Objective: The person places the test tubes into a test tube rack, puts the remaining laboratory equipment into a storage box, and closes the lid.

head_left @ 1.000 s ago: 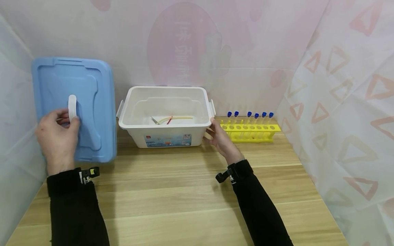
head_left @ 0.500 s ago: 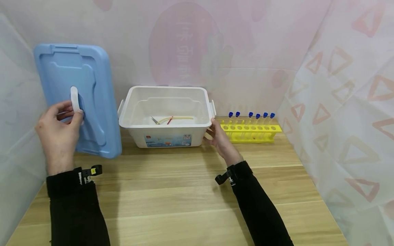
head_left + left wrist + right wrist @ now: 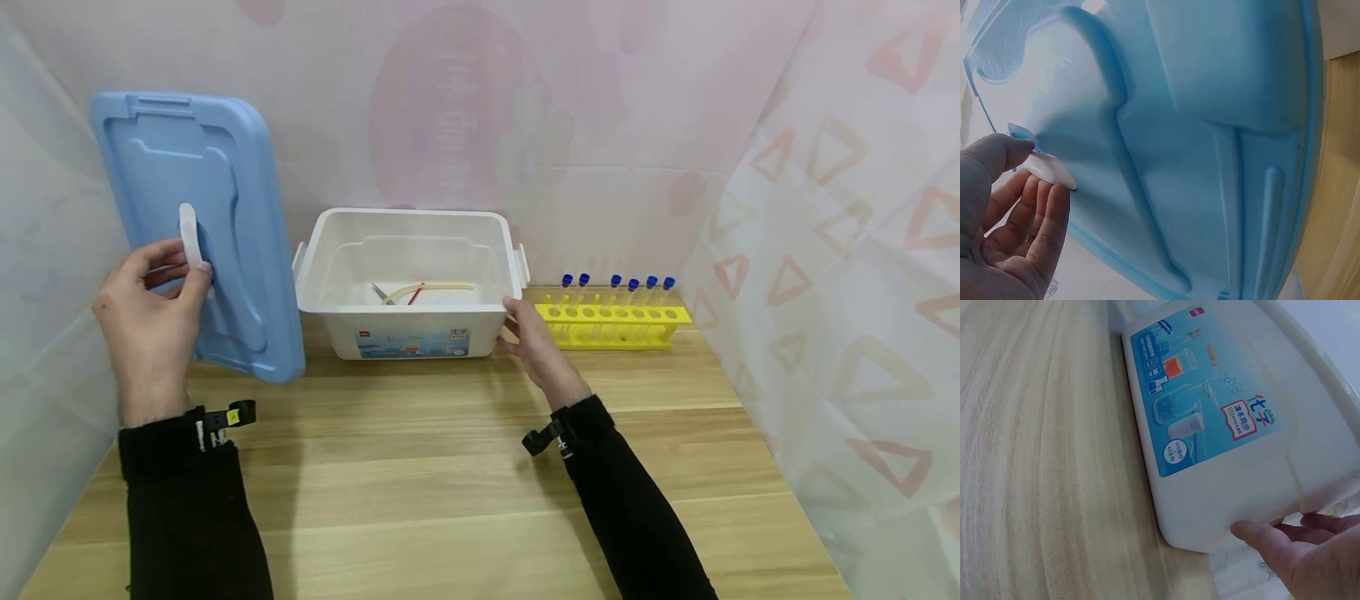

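Note:
My left hand (image 3: 153,312) pinches the white handle (image 3: 189,233) of a blue lid (image 3: 232,192), which hangs upright and slightly tilted at the left. In the left wrist view, the thumb and fingers meet round that handle (image 3: 1050,169). A white storage bin (image 3: 405,321) stands uncovered on the table, with a blue printed label (image 3: 1191,387) on its front. My right hand (image 3: 536,346) holds the bin's right front corner, thumb on the front wall and the other fingers at the side. Inside the bin lie a pale yellow tube (image 3: 442,287), a thin red item (image 3: 415,295) and a metal-tipped item (image 3: 381,292).
Right of the bin stands a yellow rack (image 3: 615,313) with several blue-capped test tubes (image 3: 616,281). Printed cloth walls (image 3: 637,125) enclose the back and sides of the wooden table (image 3: 420,467).
My left hand has raised the blue lid and shifted it slightly right, tilting it more. The right hand stays at the bin's corner, and the bin stands in place.

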`<state>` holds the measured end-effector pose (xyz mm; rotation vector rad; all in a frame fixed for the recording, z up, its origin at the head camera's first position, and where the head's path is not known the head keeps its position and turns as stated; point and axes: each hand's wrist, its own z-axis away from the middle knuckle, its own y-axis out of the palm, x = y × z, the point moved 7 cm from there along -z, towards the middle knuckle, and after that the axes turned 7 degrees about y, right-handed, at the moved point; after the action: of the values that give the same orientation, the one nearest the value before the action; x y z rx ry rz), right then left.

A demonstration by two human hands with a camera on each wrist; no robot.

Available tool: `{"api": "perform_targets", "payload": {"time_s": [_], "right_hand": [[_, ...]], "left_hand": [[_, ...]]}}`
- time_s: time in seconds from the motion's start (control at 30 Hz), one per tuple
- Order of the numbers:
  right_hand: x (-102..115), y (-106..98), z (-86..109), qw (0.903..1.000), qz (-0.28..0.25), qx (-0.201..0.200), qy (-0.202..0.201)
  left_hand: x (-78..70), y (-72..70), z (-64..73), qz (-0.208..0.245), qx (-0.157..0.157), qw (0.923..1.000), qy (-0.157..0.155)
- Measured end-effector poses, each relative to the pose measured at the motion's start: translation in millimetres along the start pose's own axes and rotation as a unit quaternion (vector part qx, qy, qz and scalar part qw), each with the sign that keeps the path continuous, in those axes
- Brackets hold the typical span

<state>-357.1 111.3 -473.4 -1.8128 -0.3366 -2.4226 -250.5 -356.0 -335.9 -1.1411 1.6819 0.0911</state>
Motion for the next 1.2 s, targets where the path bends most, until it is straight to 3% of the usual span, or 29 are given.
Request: {"api": "perform_targets", "payload": {"time_s": [0.33,0.63,0.87,1.0,1.2], "right_hand": [[11.5,-17.3,6.9,0.9991,0.02,-0.025,0.027],[20.8,-37.3,15.4,0.9968,0.058,0.031,0.044],[23.4,-38.0,20.8,0.9947,0.066,0.058,0.052],[23.4,-36.5,20.1,0.9944,0.066,0.065,0.051],[22.9,-38.2,18.5,0.9942,0.066,0.067,0.051]], "left_hand": [[-5.4,-4.7,1.4,0.036,-0.012,0.9993,0.007],[-18.7,-7.3,4.4,0.104,-0.013,0.9945,0.006],[-29.9,-8.9,7.2,0.167,-0.024,0.9852,0.03],[-34.7,-7.7,5.1,0.241,-0.025,0.9685,0.056],[-41.2,-1.5,-5.5,0.383,-0.022,0.9204,0.073]]}}
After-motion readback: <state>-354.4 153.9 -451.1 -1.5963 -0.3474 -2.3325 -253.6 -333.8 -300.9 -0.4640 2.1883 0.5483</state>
